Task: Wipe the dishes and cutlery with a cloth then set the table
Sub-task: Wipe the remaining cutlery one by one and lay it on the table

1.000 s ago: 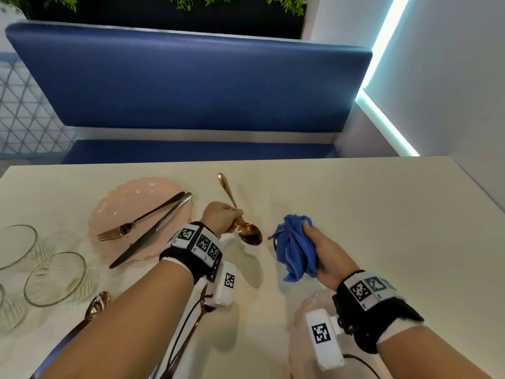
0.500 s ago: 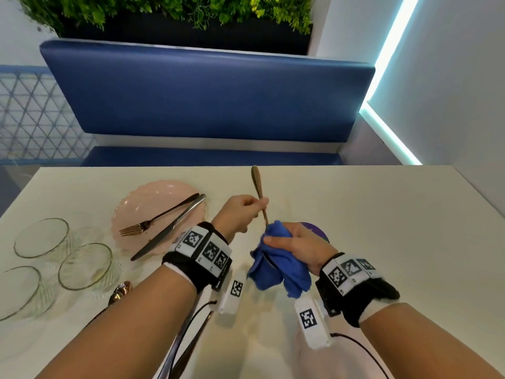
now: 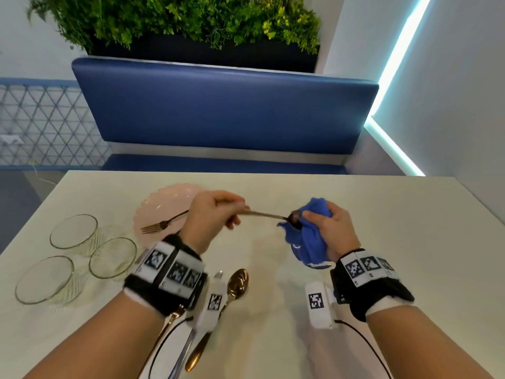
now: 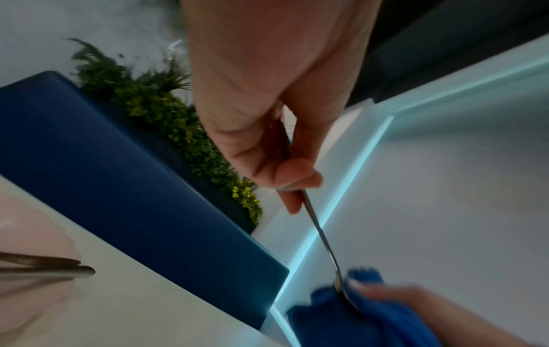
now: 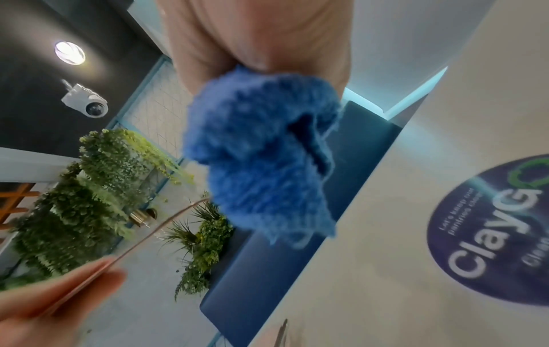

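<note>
One white table (image 3: 382, 242) under everything, a blue bench (image 3: 224, 105) along its far edge, green plants (image 3: 177, 17) above the bench back. Toward the left part of the table, a pink plate (image 3: 164, 206) with a fork (image 3: 161, 224) lying across it. Three glass bowls (image 3: 73, 233) clustered near the left edge. Close to the near edge, between the forearms, a second gold spoon (image 3: 237, 283) flat on the table beside more cutlery, blurred and partly hidden by the left wrist band, so hard to name. Round dark sticker (image 5: 490, 230) on the table below the right hand.

Above the table's middle, left hand (image 3: 213, 217) curled round the handle of a spoon (image 3: 270, 216), thumb and fingers pinching it, the handle level and pointing right. Right hand (image 3: 330, 228) closed around a bunched blue cloth (image 3: 308, 242), thumb pressing the spoon's bowl into the cloth's upper fold. Spoon and cloth both held clear of the table surface. Loose cloth end hanging down below the right palm.
</note>
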The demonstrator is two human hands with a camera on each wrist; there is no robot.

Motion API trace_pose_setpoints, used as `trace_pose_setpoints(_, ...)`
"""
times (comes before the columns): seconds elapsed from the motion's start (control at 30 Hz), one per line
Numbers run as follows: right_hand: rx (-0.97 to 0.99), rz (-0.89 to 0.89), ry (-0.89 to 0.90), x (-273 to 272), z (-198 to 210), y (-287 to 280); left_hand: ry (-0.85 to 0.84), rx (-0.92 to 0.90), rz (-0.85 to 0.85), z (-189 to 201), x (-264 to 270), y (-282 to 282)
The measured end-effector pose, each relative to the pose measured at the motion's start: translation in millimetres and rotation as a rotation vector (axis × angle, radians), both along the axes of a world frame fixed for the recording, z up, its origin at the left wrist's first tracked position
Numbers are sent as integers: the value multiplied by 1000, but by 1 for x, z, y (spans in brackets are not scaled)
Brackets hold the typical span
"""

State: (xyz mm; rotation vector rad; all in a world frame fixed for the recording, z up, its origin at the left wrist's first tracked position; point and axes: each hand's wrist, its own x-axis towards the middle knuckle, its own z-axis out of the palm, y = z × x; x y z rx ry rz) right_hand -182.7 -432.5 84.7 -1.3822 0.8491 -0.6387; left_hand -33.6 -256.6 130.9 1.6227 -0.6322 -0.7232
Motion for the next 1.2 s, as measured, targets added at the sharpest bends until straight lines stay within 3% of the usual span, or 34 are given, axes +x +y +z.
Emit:
trace_pose_setpoints(0.1,-99,-155,-111,14,7,4,-38,212,-159,-14,-28,16)
trace_pose_setpoints(0.17,-176,-251,-102,26,10,18,-54,252,-152,-29,-43,18)
trace_pose_setpoints(0.23,-68,-334,-117,34,2,32,1,240,-110,-42,-50,22)
trace_pose_setpoints(0.37,185,-202,-48,34,-25,39,125,211,-86,-56,-53,37)
trace_pose_setpoints(0.43,103,-182,-6,32,-25,40,159,169,-100,-57,-62,43)
trace_pose_setpoints(0.53,-207,-246,30,36,-13,37,135,98,-119,-57,-73,43)
trace_pose_setpoints(0.6,-184,-307,15,43,-8,42,48,116,-108,-60,-72,39)
trace_pose_setpoints(0.63,-84,-311,14,46,-10,46,-9,144,-106,-63,-71,37)
trace_pose_setpoints(0.7,125,-224,54,51,-22,52,-88,204,-98,-67,-69,34)
trace_pose_setpoints(0.77,270,-51,105,51,-31,62,-37,215,-71,-70,-67,31)
trace_pose_setpoints(0.93,326,217,27,51,-28,83,168,146,40,-73,-58,27)
trace_pose_setpoints(1.1,-3,323,106,44,-17,82,208,255,79,-62,-33,42)
trace_pose_setpoints(1.2,-176,483,170,38,-10,89,244,146,104,-51,-12,48)
